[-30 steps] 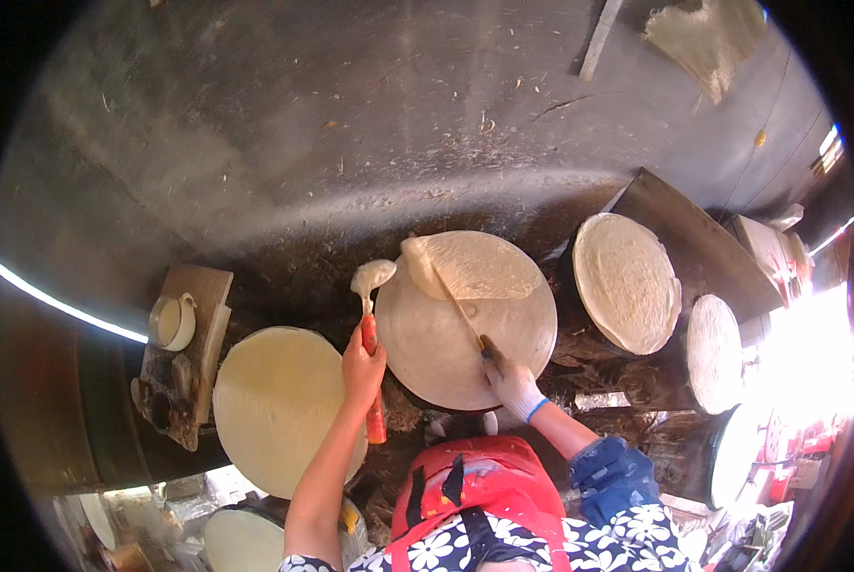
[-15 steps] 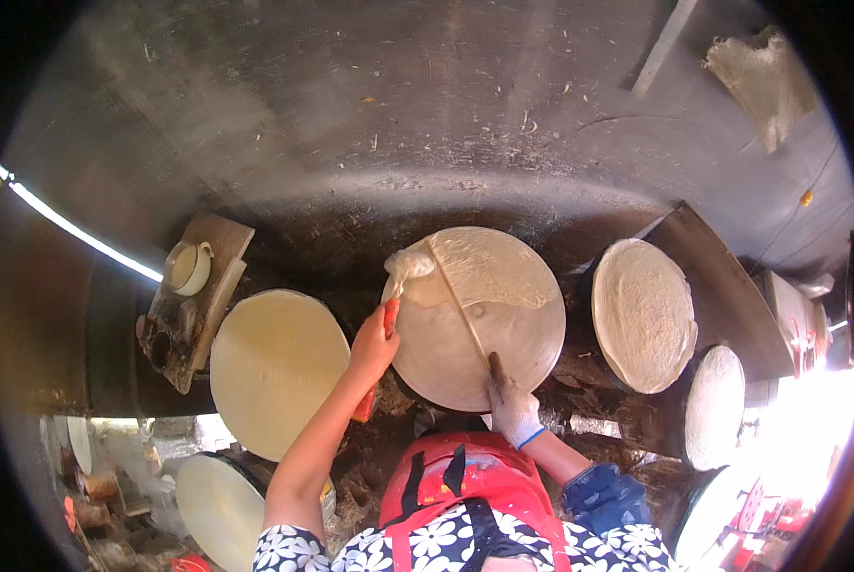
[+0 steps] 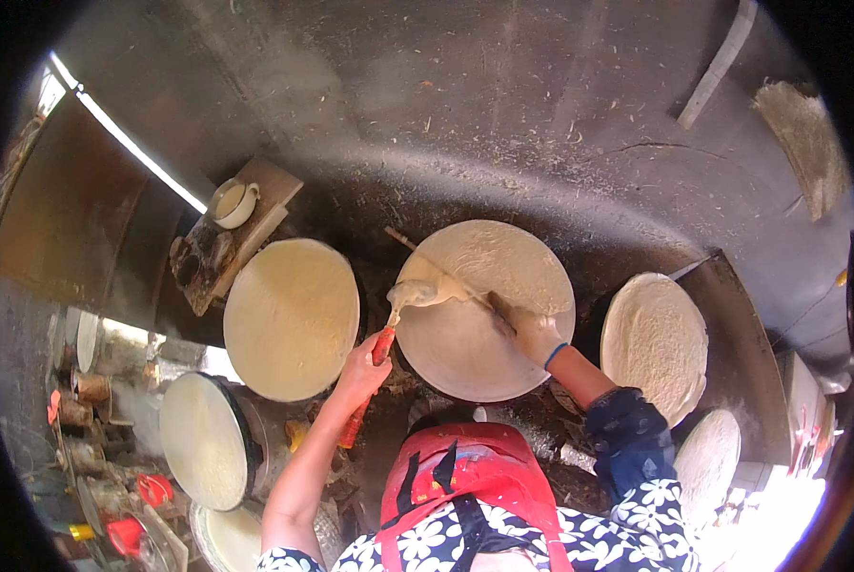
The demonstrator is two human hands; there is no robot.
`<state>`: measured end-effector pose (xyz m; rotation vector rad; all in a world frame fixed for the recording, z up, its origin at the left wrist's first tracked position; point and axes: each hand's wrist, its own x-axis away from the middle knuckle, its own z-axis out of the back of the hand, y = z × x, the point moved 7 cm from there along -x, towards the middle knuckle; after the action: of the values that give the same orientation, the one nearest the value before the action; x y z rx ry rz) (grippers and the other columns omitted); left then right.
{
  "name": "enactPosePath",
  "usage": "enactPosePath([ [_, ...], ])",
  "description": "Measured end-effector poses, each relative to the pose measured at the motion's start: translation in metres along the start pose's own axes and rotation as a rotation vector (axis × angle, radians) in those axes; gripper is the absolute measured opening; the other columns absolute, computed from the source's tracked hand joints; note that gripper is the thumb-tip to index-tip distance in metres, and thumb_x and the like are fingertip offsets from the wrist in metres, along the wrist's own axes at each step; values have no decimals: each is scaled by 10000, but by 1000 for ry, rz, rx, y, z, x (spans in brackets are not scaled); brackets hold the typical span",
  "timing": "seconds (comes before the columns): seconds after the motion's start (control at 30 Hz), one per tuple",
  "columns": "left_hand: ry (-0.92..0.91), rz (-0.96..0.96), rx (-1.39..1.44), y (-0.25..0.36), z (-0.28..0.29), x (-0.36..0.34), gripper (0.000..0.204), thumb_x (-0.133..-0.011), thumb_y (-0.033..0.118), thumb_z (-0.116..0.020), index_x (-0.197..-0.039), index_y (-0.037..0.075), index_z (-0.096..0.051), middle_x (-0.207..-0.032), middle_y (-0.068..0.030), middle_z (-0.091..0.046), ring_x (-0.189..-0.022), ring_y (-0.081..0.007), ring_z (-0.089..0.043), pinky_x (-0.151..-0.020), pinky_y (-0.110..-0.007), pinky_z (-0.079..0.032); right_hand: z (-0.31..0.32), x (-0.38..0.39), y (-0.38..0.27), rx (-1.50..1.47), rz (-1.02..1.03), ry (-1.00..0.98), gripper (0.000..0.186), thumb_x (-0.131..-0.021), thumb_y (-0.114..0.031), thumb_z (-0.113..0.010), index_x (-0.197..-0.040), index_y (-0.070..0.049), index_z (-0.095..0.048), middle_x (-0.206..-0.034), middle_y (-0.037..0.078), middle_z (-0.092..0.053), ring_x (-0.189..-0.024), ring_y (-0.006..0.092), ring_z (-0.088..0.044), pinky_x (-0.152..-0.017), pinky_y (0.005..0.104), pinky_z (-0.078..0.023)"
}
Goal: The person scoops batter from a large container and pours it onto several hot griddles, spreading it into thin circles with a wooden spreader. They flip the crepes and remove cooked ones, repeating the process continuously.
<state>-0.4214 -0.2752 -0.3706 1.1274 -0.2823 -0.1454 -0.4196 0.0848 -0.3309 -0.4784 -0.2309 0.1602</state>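
Observation:
My left hand [image 3: 362,370] grips the red handle of a batter-coated ladle [image 3: 413,294], whose bowl is low over the left part of the round griddle [image 3: 465,367] in front of me. Wet, pale batter [image 3: 503,255] covers the griddle's far and right parts, while bare metal shows on the near part. In a white work glove, my right hand [image 3: 532,336] is closed round one end of a thin wooden spreading stick [image 3: 417,250]. The stick slants across the griddle, its far end reaching past the upper left rim.
Left stands a griddle with a smooth yellowish sheet [image 3: 292,319], a similar one [image 3: 203,440] nearer me. Right lies a rough batter round [image 3: 654,343], with another [image 3: 711,465] below. A cream pot [image 3: 234,203] rests on a wooden board. A dark curved wall [image 3: 446,114] rises behind.
My right hand has swung up and right, turning the stick across the griddle. Batter now reaches further down the right side. The ladle bowl sits a little lower, and the whole view has tilted.

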Motion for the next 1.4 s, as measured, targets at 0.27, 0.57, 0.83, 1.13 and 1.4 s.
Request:
enactPosePath([
  [0.27, -3, 234, -133, 73, 2, 131, 559, -894, 101, -645, -1452, 85, -609, -957, -106, -696, -856, -140, -644, -822, -322, -546, 11, 113, 23, 121, 56, -161, 579, -1074, -299, -452, -1648, -277, -376, -1175, 244, -717, -994, 419, -730, -856, 530, -573],
  [0.57, -5, 132, -188, 81, -27, 128, 568, -895, 105, -646, -1461, 96, -606, -861, -77, -666, -699, -158, -636, -657, -331, -536, 1, 51, 42, 226, 109, 90, 560, -1102, -338, -449, -1647, -251, -353, -1000, 208, -722, -852, 420, -738, -716, 538, -577],
  [0.83, -240, 211, 19, 81, -58, 176, 566, -892, 99, -642, -1457, 94, -612, -937, -7, -646, -800, -97, -621, -689, -281, -519, 54, 195, 23, 426, 86, -262, 582, -1064, -315, -538, -1624, -240, -399, -958, 179, -722, -749, 376, -732, -629, 498, -581],
  [1.13, -62, 125, 449, 119, -42, 125, 497, -984, 64, -658, -1466, 57, -537, -808, 1, -614, -587, -77, -563, -523, -255, -473, -59, 169, -65, -119, -397, 189, 750, -1059, -307, -546, -1705, -189, -183, -1162, 262, -740, -884, 425, -752, -739, 535, -579],
  [1.4, -4, 240, 802, 133, 29, 122, 346, -1031, 60, -593, -1373, 98, -554, -743, 20, -495, -506, -69, -434, -445, -251, -395, -164, 121, -174, -189, -608, 65, 704, -1087, -296, -464, -1700, -152, -150, -1160, 256, -724, -950, 439, -756, -820, 604, -578],
])
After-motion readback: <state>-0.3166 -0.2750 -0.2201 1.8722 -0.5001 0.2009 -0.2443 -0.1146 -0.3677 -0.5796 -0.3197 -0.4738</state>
